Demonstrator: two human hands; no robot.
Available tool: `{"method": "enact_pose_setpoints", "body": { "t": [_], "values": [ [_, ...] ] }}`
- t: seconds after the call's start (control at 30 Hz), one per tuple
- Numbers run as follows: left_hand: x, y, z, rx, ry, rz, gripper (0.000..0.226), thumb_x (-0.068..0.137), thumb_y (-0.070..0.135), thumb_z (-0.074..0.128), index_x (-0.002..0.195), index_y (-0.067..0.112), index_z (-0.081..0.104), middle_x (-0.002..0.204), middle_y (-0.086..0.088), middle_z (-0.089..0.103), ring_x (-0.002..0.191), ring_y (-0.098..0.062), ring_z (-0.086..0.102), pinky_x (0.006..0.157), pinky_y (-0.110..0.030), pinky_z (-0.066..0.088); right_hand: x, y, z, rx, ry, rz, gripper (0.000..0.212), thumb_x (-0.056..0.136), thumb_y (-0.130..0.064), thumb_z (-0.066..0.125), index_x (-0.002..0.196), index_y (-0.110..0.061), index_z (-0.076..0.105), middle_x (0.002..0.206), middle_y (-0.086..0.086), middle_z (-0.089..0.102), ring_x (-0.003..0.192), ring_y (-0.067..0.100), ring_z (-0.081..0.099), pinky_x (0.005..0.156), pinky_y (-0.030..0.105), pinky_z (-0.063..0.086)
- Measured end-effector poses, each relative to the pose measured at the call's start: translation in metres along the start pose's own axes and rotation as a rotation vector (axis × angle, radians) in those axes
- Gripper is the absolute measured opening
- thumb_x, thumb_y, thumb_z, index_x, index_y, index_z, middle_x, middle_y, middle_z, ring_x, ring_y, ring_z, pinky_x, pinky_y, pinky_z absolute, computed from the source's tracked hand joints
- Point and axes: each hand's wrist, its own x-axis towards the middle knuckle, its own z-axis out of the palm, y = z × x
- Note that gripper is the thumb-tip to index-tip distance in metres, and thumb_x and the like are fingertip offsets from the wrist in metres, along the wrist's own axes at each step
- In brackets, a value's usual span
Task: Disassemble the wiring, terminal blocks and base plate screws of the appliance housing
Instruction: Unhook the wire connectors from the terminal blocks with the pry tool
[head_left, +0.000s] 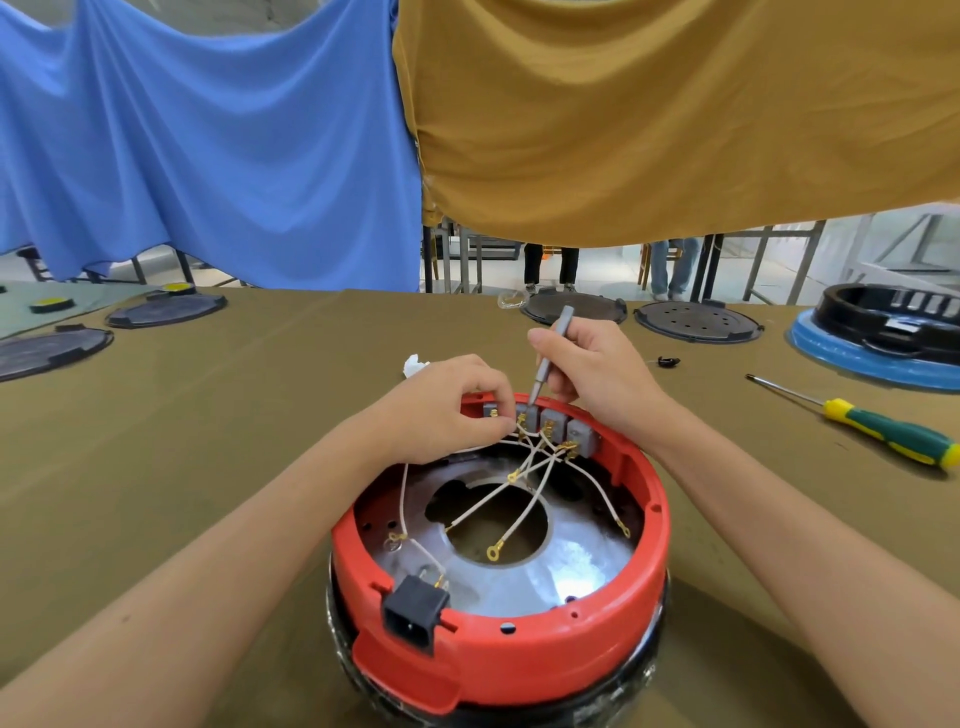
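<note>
The round red plastic appliance housing stands upside down on the olive cloth worktop, and the step in hand seems to be loosening a screw at the row of grey terminal blocks on the far inner wall of the housing. The right hand has its fingers closed around a slim grey metal screwdriver whose tip rests on one block, while the left hand pinches a thin white wire just beside that block. Inside the housing lie a silver metal base plate with several loose white wires ending in gold ring lugs; next, I think, the freed wire must be pulled out gently.
</note>
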Motion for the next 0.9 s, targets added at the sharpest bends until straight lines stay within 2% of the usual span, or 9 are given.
{"method": "enact_pose_setpoints", "body": {
  "t": [0.1, 0.2, 0.33, 0.47, 0.53, 0.63, 0.73, 0.9],
  "values": [
    [0.001, -0.001, 0.0, 0.007, 0.001, 0.007, 0.008, 0.086, 0.025, 0.07, 0.08, 0.03, 0.068, 0.102, 0.007, 0.06, 0.091, 0.0, 0.057, 0.088, -0.018, 0.041, 0.002, 0.002, 0.002, 0.006, 0.006, 0.014, 0.035, 0.1, -0.03, 0.057, 0.071, -0.012, 0.06, 0.05, -0.005, 0.056, 0.046, 0.008, 0.049, 0.051, 0.021, 0.045],
    [0.001, -0.001, 0.001, 0.005, 0.006, 0.016, 0.01, 0.086, 0.025, 0.07, 0.079, 0.032, 0.067, 0.101, 0.007, 0.06, 0.092, 0.0, 0.057, 0.087, -0.017, 0.041, -0.002, 0.001, 0.001, -0.009, 0.031, -0.003, 0.034, 0.101, -0.031, 0.056, 0.073, -0.012, 0.06, 0.052, -0.005, 0.057, 0.048, 0.01, 0.05, 0.055, 0.028, 0.047],
    [0.001, -0.003, 0.001, 0.001, 0.01, 0.02, 0.014, 0.085, 0.028, 0.07, 0.077, 0.038, 0.066, 0.102, 0.009, 0.06, 0.093, -0.002, 0.058, 0.089, -0.021, 0.043, -0.012, -0.008, 0.0, -0.139, 0.053, -0.161, 0.031, 0.1, -0.033, 0.057, 0.078, -0.012, 0.063, 0.06, -0.002, 0.065, 0.056, 0.019, 0.064, 0.06, 0.037, 0.059],
    [0.001, -0.002, 0.0, -0.003, 0.006, 0.02, 0.011, 0.085, 0.028, 0.07, 0.078, 0.036, 0.067, 0.103, 0.009, 0.06, 0.094, -0.005, 0.06, 0.094, -0.029, 0.046, -0.015, -0.015, 0.001, -0.234, 0.028, -0.243, 0.033, 0.1, -0.032, 0.057, 0.082, -0.006, 0.064, 0.07, 0.012, 0.068, 0.066, 0.03, 0.065, 0.069, 0.051, 0.055],
    [0.001, -0.002, 0.0, -0.007, 0.005, 0.018, 0.01, 0.085, 0.027, 0.07, 0.079, 0.035, 0.067, 0.103, 0.008, 0.06, 0.094, -0.005, 0.06, 0.095, -0.031, 0.046, -0.015, -0.016, 0.001, -0.258, 0.02, -0.253, 0.033, 0.1, -0.032, 0.057, 0.081, -0.006, 0.064, 0.069, 0.012, 0.068, 0.065, 0.029, 0.065, 0.069, 0.05, 0.054],
    [0.001, -0.002, 0.0, -0.009, 0.006, 0.006, 0.009, 0.085, 0.027, 0.07, 0.079, 0.033, 0.068, 0.104, 0.008, 0.06, 0.096, -0.006, 0.06, 0.095, -0.03, 0.045, -0.01, -0.012, 0.0, -0.144, 0.013, -0.141, 0.034, 0.101, -0.031, 0.056, 0.079, -0.006, 0.062, 0.06, -0.001, 0.064, 0.056, 0.022, 0.061, 0.064, 0.046, 0.056],
    [0.001, -0.002, 0.001, -0.011, 0.008, 0.001, 0.009, 0.085, 0.026, 0.07, 0.078, 0.032, 0.068, 0.103, 0.006, 0.06, 0.094, -0.005, 0.059, 0.095, -0.028, 0.045, -0.004, -0.006, 0.0, -0.061, 0.023, -0.014, 0.035, 0.101, -0.032, 0.056, 0.073, -0.011, 0.062, 0.052, -0.006, 0.057, 0.052, 0.015, 0.051, 0.058, 0.037, 0.047],
    [0.001, -0.002, 0.001, -0.017, 0.004, 0.014, 0.011, 0.085, 0.025, 0.071, 0.077, 0.033, 0.067, 0.101, 0.006, 0.06, 0.092, -0.003, 0.059, 0.092, -0.025, 0.044, 0.001, -0.002, 0.002, -0.015, 0.016, 0.082, 0.037, 0.101, -0.031, 0.055, 0.071, -0.011, 0.061, 0.051, -0.005, 0.054, 0.055, 0.02, 0.045, 0.06, 0.036, 0.041]
  ]
}}
